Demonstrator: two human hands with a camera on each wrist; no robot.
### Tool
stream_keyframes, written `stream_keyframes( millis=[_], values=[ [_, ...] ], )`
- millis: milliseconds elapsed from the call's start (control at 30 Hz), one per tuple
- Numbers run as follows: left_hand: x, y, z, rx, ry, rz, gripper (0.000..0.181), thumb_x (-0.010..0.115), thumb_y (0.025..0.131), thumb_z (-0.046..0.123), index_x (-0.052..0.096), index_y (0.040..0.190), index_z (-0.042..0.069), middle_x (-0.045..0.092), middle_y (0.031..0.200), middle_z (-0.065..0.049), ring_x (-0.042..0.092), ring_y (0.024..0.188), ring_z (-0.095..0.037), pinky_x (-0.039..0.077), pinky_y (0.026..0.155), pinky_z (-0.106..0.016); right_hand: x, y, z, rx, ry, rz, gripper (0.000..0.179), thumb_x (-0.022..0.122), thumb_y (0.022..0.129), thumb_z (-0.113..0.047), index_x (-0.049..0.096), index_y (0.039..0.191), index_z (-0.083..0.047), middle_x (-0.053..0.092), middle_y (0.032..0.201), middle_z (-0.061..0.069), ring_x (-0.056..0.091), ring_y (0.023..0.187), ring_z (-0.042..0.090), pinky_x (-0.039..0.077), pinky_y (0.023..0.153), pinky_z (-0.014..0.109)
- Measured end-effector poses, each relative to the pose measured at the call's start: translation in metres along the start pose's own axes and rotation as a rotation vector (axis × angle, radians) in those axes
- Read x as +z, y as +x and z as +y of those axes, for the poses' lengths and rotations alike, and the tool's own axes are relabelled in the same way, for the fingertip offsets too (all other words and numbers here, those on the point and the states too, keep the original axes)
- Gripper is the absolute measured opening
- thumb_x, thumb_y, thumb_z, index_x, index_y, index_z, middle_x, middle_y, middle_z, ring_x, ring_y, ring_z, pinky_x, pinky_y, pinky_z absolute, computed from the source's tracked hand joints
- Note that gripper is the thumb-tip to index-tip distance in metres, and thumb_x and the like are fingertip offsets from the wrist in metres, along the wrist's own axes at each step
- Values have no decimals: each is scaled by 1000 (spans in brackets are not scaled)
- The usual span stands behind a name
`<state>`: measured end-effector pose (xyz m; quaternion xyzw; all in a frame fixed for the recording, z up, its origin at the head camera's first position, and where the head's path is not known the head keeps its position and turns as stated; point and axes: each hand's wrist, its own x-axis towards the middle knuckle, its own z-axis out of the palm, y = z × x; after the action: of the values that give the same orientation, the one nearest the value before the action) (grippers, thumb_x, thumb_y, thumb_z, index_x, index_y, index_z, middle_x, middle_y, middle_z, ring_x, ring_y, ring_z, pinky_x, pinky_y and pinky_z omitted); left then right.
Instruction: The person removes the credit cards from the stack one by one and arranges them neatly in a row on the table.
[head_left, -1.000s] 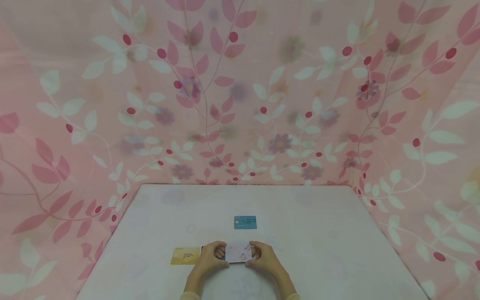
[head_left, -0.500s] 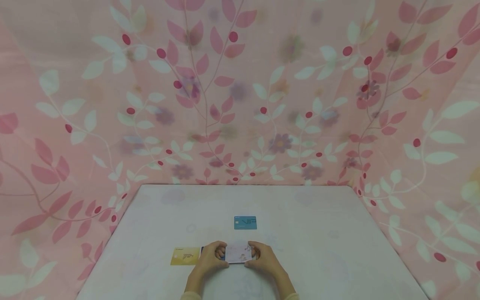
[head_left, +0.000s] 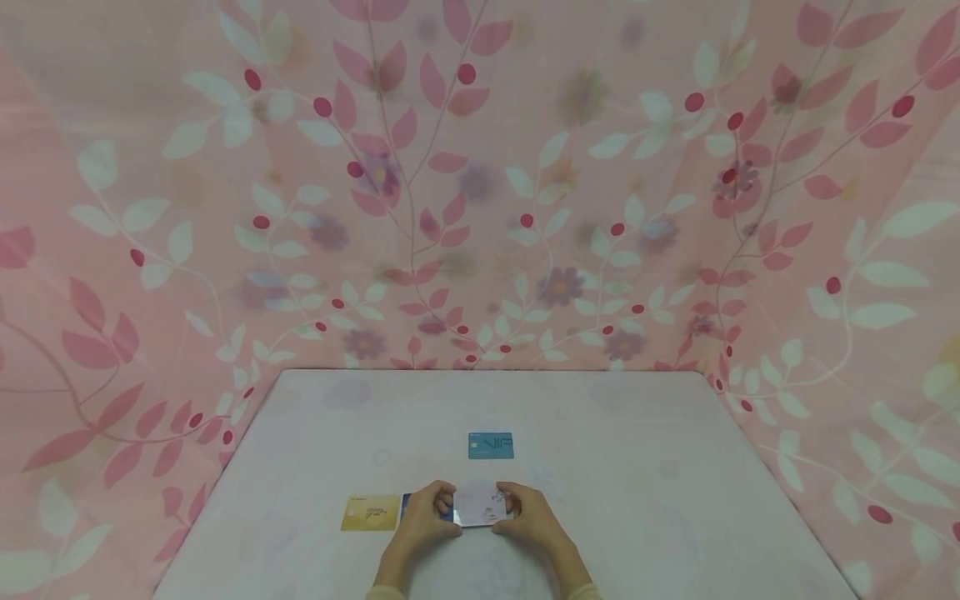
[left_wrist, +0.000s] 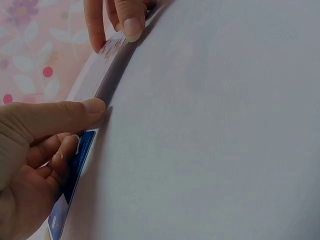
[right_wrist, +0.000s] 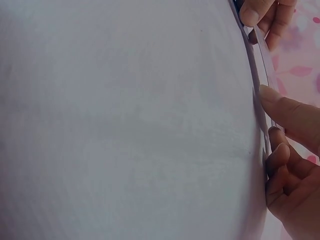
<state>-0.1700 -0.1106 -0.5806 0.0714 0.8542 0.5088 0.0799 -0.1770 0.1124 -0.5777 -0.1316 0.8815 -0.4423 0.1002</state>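
A pale pink card (head_left: 478,507) with a small printed pattern is held by its two short sides between my hands, close over the table. My left hand (head_left: 426,518) pinches its left end, thumb at the near edge and fingers behind. At the right end my right hand (head_left: 531,518) pinches it the same way. A dark blue card (head_left: 407,502) lies on the table, partly hidden by my left hand; the left wrist view shows the blue card (left_wrist: 80,160) beneath the curled fingers. To its left is a yellow card (head_left: 370,512) with dark lettering.
Farther back lies a teal card (head_left: 491,446) marked VIP, with a chip. The white-covered table (head_left: 660,500) ends at a back edge against a pink leaf-patterned curtain (head_left: 480,208), which also hangs along both sides.
My left hand and the pink card's left end have shifted slightly right, so more of the blue card shows. The yellow and teal cards have stayed put.
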Motion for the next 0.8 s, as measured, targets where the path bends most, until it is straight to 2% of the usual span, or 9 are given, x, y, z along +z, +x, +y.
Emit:
stream_keyframes(
  millis=[367, 533, 800],
  values=[
    [4, -1, 4, 7, 29, 26, 54, 81, 60, 5, 59, 108, 0, 60, 91, -3, 52, 81, -16, 46, 72, -28, -2, -1, 2, -7, 10, 14, 65, 82, 66, -14, 56, 125, 1, 51, 76, -1, 41, 63, 9, 36, 56, 22],
    [6, 0, 5, -27, 62, 31, 54, 81, 62, 6, 60, 111, 1, 60, 92, -2, 52, 82, -16, 46, 74, -33, -3, -1, 2, -14, 17, 9, 65, 82, 67, -13, 56, 124, 3, 50, 74, 0, 40, 61, 8, 36, 55, 22],
    [8, 1, 6, -5, 103, 36, 53, 81, 62, 4, 62, 111, -2, 59, 89, -1, 50, 79, -15, 44, 68, -27, -4, -1, 1, -12, 21, 7, 64, 82, 66, -11, 56, 122, 6, 50, 74, 1, 41, 61, 9, 35, 53, 21]
  ],
)
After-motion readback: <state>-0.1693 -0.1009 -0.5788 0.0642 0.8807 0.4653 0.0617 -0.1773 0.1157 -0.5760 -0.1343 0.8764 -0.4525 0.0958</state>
